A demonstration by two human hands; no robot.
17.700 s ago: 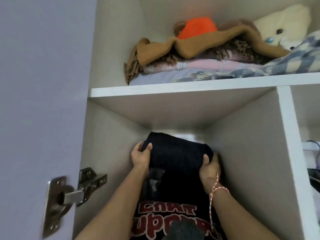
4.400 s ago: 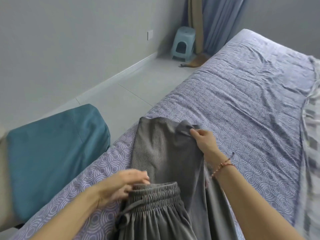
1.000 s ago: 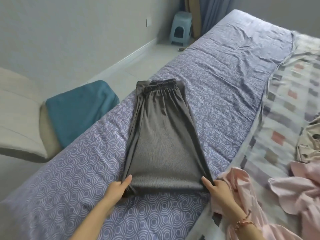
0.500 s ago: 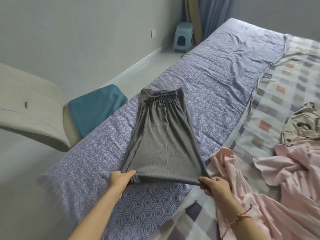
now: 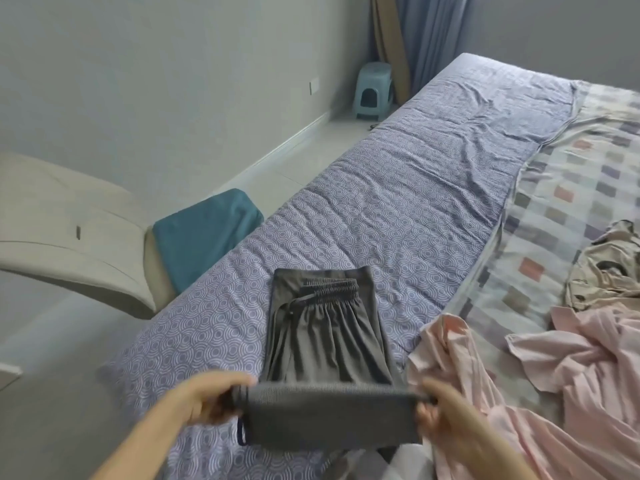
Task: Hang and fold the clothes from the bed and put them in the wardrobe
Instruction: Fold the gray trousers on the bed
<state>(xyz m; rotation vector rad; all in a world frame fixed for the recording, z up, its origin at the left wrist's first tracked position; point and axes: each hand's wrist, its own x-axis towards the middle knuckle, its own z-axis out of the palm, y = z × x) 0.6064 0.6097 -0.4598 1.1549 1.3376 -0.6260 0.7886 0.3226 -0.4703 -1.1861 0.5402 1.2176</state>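
Note:
Grey trousers (image 5: 323, 334) lie folded lengthwise on the bed (image 5: 398, 202), their elastic waistband at the far end. The near folded end is raised off the sheet and turned up toward the waistband. My left hand (image 5: 211, 398) pinches its left corner and my right hand (image 5: 440, 408) pinches its right corner. Both hands are blurred. A crumpled pink shirt (image 5: 519, 386) lies just right of my right hand, and a beige garment (image 5: 609, 268) sits further right near the frame edge.
A checked blanket (image 5: 568, 188) covers the bed's right half. Left of the bed stand a cream chair (image 5: 65, 237) and a teal cushion (image 5: 204, 233). A light blue stool (image 5: 375, 90) and blue curtains (image 5: 429, 36) are at the far wall.
Both hands have lifted the near end of the trousers off the sheet and are carrying it toward the waistband. Earlier I was at the wardrobe pushing a dark folded garment onto a shelf.

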